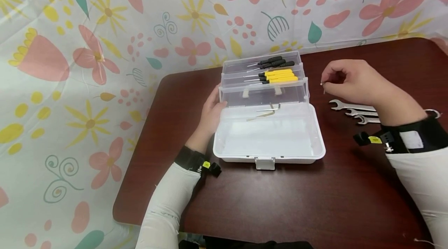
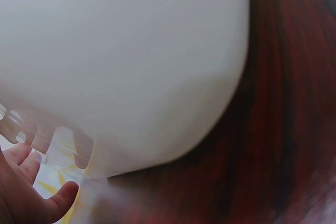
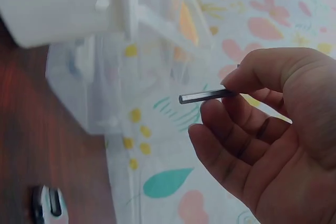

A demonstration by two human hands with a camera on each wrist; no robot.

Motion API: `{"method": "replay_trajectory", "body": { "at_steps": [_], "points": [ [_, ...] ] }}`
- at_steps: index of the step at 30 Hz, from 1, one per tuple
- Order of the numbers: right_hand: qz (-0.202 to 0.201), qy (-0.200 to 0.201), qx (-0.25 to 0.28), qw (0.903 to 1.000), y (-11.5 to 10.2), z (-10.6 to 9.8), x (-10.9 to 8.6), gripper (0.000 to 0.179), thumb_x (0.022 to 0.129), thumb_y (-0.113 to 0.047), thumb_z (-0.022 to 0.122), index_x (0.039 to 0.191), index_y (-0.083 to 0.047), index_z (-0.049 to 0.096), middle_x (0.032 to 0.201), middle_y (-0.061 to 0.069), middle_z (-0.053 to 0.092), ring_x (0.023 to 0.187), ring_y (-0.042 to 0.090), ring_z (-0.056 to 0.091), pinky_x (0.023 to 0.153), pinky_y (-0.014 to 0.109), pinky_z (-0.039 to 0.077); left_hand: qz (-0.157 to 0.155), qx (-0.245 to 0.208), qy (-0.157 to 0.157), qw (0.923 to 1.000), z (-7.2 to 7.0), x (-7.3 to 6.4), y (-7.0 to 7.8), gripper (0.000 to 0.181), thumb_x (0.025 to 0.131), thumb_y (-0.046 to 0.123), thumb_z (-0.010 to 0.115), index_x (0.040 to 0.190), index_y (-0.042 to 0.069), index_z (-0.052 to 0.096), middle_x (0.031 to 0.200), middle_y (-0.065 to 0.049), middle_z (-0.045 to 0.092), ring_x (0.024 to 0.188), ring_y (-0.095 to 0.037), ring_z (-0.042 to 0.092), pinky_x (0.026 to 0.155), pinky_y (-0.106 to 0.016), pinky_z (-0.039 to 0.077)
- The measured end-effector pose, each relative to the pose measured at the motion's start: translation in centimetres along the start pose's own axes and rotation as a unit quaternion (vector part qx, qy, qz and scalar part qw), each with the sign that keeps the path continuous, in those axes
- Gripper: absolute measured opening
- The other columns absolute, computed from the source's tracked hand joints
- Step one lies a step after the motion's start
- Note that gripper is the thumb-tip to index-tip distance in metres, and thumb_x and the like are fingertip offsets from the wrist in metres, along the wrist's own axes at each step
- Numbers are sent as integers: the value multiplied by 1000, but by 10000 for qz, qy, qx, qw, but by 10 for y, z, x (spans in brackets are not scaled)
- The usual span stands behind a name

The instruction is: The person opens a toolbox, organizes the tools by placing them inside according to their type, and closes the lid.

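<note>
My right hand point(image 1: 357, 79) pinches a small metal hex key point(image 3: 205, 96) between thumb and forefinger, above the table to the right of the toolbox. Much of the key is hidden by the fingers. The white toolbox point(image 1: 267, 159) stands with its lid raised and clear trays point(image 1: 231, 95) tilted up at the back. My left hand point(image 1: 211, 111) rests at the left side of these trays, fingers fairly straight and thumb apart. Several L-shaped hex keys point(image 1: 269, 113) lie at the back of the white base.
Black-handled screwdrivers point(image 1: 274, 62) and yellow-handled screwdrivers point(image 1: 281, 75) lie in the upper trays. Several open-ended wrenches point(image 1: 353, 106) lie on the dark wooden table point(image 1: 273, 198), partly under the right forearm. A flowered cloth point(image 1: 196, 15) hangs behind the table.
</note>
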State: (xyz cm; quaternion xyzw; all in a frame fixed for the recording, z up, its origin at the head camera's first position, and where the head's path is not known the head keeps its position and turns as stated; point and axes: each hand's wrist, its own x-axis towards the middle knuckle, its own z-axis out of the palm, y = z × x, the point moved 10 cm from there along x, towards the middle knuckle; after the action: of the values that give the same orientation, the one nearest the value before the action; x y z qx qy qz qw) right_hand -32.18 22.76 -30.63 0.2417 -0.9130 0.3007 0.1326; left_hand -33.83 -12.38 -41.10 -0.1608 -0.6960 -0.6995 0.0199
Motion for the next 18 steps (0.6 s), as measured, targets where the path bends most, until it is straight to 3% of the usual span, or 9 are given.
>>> {"method": "replay_trajectory", "body": {
  "at_steps": [8,12,18],
  "points": [
    [-474,104,205,9986,-29,-2,-1,20,78,4,75,86,-14,71,73,-7,59,67,1,48,58,14,39,-132,-161,-50,9998,4,-4,15,65,98,-5,42,162,4,29,163,-23,38,148,-52,35,115,-71,33],
    [-573,111,159,9982,-37,-1,-1,23,77,5,77,85,-16,71,76,-7,60,68,1,48,58,13,39,-163,-42,-37,9999,6,-7,25,65,98,-4,44,161,2,30,162,-24,39,146,-47,40,115,-69,35],
    [-587,106,49,9982,-39,1,-2,25,77,4,78,85,-18,69,76,-7,59,68,2,47,57,13,38,-188,-35,8,9998,6,-8,25,64,98,-4,44,161,3,31,162,-24,39,147,-47,40,116,-68,36]
  ]
}}
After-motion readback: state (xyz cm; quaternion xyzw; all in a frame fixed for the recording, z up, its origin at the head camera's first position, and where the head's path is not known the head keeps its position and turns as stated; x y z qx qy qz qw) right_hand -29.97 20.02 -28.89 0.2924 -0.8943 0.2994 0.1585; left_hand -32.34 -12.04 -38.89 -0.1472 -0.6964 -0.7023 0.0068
